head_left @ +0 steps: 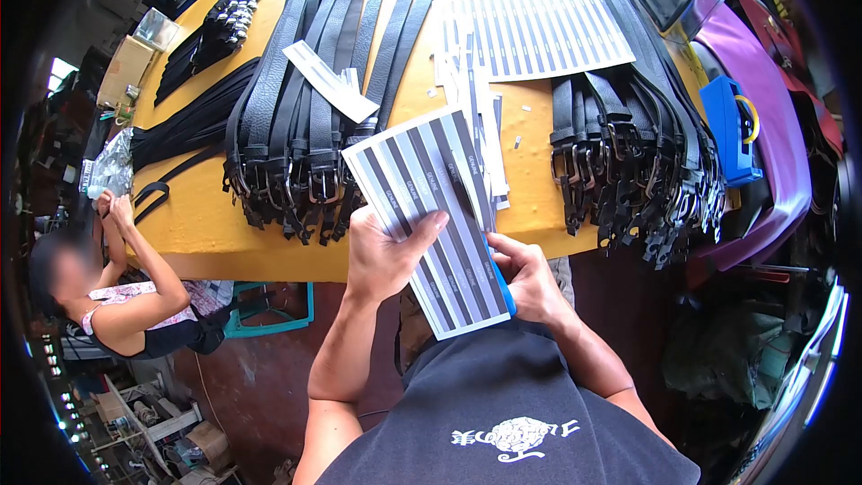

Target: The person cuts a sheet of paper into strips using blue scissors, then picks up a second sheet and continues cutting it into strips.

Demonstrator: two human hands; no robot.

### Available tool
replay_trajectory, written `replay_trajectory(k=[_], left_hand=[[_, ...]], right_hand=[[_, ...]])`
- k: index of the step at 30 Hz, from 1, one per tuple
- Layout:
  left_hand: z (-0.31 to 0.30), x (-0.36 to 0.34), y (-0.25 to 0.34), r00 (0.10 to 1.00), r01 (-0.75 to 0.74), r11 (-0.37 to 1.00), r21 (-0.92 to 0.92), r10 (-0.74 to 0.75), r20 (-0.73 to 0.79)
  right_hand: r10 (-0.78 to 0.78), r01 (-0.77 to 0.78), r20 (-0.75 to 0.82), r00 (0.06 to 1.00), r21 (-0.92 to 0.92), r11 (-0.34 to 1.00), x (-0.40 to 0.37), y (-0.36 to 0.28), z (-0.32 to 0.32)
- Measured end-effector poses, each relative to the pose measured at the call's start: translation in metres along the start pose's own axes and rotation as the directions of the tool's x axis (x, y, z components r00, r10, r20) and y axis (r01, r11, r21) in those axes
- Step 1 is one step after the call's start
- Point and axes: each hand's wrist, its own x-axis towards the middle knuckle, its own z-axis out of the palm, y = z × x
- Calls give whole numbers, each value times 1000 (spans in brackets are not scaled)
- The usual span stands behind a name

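My left hand [388, 253] holds a sheet of labels [422, 207] with dark and grey stripes printed "GENUINE", the thumb pressed on its face. At the sheet's right edge, my right hand [530, 280] is closed around blue-handled scissors [501, 289], which are mostly hidden behind the sheet and fingers. Just beyond the sheet lie cut white label strips [480, 117] in a loose pile. Another striped label sheet [539, 31] rests flat on the table and partly over the belts. A smaller label piece [329, 83] lies across the left belts.
Black belts with buckles lie in a left bundle [292, 139] and a right bundle [628, 153] on the yellow table [530, 162]. Farther left are more black straps [193, 117]. A blue tape dispenser [729, 130] stands at right. A co-worker [135, 305] handles something small at the left.
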Motion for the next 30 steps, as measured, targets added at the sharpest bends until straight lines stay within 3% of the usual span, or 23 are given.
replay_trajectory(k=[7, 11, 21, 30], left_hand=[[-2, -2, -1, 1000, 16, 1000, -18, -16, 15], [-5, 10, 7, 998, -26, 968, -248, 13, -54], [3, 18, 9, 999, -18, 999, -51, 17, -29], [7, 7, 3, 1000, 14, 998, -67, -15, -10]], right_hand=[[-7, 7, -2, 1000, -15, 1000, 0, 0, -1], [-5, 5, -4, 1000, -42, 999, -2, 0, -2], [-11, 11, 0, 1000, 90, 996, -5, -4, 3], [-46, 47, 31, 998, -31, 998, 1, 0, 2]])
